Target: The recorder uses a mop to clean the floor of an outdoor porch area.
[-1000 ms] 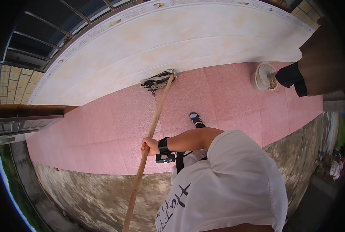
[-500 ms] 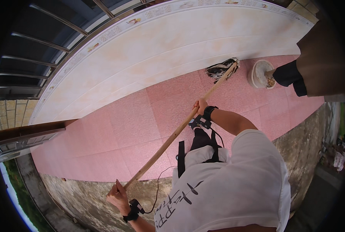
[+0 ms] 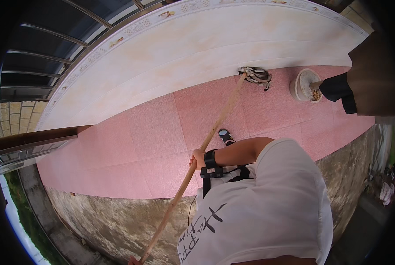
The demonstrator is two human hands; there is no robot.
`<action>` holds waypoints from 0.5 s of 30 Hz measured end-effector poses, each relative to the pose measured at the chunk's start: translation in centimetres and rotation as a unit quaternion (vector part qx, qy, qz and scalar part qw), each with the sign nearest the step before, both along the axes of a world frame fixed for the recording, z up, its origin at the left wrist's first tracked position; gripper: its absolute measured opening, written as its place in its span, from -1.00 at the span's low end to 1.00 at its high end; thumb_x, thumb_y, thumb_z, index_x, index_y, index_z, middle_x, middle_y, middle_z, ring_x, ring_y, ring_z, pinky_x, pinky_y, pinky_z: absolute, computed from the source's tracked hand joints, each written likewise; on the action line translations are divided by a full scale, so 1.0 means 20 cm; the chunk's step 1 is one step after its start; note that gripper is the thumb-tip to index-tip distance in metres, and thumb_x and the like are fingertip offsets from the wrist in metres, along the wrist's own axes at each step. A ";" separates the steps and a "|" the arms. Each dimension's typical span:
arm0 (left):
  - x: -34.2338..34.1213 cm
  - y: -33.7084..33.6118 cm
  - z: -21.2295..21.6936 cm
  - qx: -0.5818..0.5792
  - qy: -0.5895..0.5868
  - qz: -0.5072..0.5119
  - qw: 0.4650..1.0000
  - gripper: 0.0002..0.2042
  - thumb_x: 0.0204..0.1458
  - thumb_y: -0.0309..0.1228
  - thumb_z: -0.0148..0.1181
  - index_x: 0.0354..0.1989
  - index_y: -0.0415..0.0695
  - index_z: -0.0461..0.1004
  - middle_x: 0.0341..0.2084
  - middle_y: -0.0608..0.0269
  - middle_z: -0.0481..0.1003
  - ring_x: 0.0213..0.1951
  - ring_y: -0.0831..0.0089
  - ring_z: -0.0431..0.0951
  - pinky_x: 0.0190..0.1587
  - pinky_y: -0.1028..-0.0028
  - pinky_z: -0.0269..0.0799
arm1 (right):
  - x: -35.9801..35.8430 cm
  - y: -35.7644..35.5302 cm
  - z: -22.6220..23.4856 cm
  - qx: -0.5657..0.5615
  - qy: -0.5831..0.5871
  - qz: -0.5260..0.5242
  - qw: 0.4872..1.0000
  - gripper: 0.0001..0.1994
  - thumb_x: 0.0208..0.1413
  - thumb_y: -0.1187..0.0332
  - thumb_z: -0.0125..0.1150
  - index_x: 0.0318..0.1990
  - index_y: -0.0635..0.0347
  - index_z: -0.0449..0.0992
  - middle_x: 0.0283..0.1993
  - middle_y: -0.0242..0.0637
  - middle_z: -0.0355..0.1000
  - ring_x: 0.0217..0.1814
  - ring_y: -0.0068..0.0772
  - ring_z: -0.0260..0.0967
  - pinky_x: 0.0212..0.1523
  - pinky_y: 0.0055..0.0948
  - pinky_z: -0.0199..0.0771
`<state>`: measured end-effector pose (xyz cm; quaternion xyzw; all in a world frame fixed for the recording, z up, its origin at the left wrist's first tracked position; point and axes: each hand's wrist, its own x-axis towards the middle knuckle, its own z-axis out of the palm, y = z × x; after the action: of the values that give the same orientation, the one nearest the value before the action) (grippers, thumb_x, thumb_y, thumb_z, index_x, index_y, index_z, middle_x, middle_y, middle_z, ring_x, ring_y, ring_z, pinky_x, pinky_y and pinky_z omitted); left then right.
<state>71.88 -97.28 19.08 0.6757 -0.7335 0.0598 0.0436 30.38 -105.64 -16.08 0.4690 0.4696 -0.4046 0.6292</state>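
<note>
Where the pink textured tile floor shines, left to centre, a slip is possible if wet; foot in dark sandal, centre. Mop head of dark-and-pale fabric strips, upper centre-right, at the base of the glossy cream wall: may smear it if pushed hard. Round off-white bucket, upper right: a wide rightward swing could knock it. Left hand, bottom edge, by the long pale wooden handle: mostly cropped, grip cannot be told. Right hand, centre: wrapped round the handle, forearm extended leftward.
</note>
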 end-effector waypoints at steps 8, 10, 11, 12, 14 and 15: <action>0.01 0.30 0.36 -0.008 -0.144 0.143 0.979 -0.67 -0.05 -0.39 -0.02 -0.83 -0.17 0.23 -0.91 0.10 0.18 -0.85 0.31 0.09 -0.77 0.30 -0.05 | 0.53 -0.11 0.38 -0.147 -0.154 0.199 0.957 -0.98 -0.02 0.49 -0.18 -0.44 0.21 0.15 -0.50 -0.31 0.13 -0.43 -0.38 0.25 -0.26 -0.27 0.36; -0.03 0.23 0.43 -0.029 -0.152 0.135 0.979 -0.67 -0.05 -0.39 -0.02 -0.83 -0.17 0.23 -0.91 0.10 0.18 -0.85 0.31 0.09 -0.77 0.30 -0.05 | 0.57 -0.18 0.54 -0.231 -0.188 0.202 0.933 -0.95 -0.03 0.48 -0.14 -0.41 0.20 0.14 -0.41 -0.30 0.13 -0.35 -0.39 0.24 -0.24 -0.32 0.35; -0.05 0.18 0.47 -0.042 -0.156 0.126 0.979 -0.67 -0.05 -0.39 -0.02 -0.83 -0.17 0.24 -0.91 0.10 0.18 -0.85 0.31 0.09 -0.77 0.30 -0.05 | 0.65 -0.22 0.52 -0.274 -0.230 0.181 0.916 -0.93 -0.03 0.47 -0.12 -0.41 0.20 0.14 -0.38 -0.29 0.13 -0.30 -0.41 0.24 -0.25 -0.34 0.34; -0.07 0.12 0.50 -0.052 -0.162 0.116 0.979 -0.67 -0.05 -0.39 -0.02 -0.83 -0.17 0.24 -0.91 0.10 0.18 -0.85 0.31 0.09 -0.77 0.30 -0.05 | 0.66 -0.27 0.60 -0.306 -0.262 0.164 0.901 -0.92 -0.04 0.46 -0.11 -0.41 0.20 0.14 -0.36 -0.28 0.14 -0.31 -0.41 0.24 -0.26 -0.35 0.34; -0.13 0.00 0.57 -0.074 -0.164 0.089 0.980 -0.67 -0.05 -0.39 -0.02 -0.83 -0.17 0.24 -0.91 0.10 0.18 -0.85 0.31 0.09 -0.77 0.30 -0.05 | 0.67 -0.37 0.68 -0.352 -0.271 0.134 0.886 -0.92 -0.02 0.43 -0.12 -0.46 0.20 0.16 -0.38 -0.27 0.16 -0.31 -0.40 0.23 -0.24 -0.37 0.34; -0.17 -0.08 0.59 -0.084 -0.168 0.077 0.979 -0.67 -0.05 -0.39 -0.02 -0.83 -0.17 0.24 -0.91 0.10 0.18 -0.85 0.31 0.09 -0.78 0.30 -0.05 | 0.64 -0.41 0.68 -0.374 -0.279 0.119 0.877 -0.92 -0.01 0.43 -0.12 -0.47 0.20 0.17 -0.39 -0.27 0.17 -0.31 -0.39 0.23 -0.23 -0.37 0.34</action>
<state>68.44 -98.85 30.95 0.7041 -0.6688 0.2369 -0.0286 43.22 -113.79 -2.45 0.2332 0.1407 -0.3248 0.9057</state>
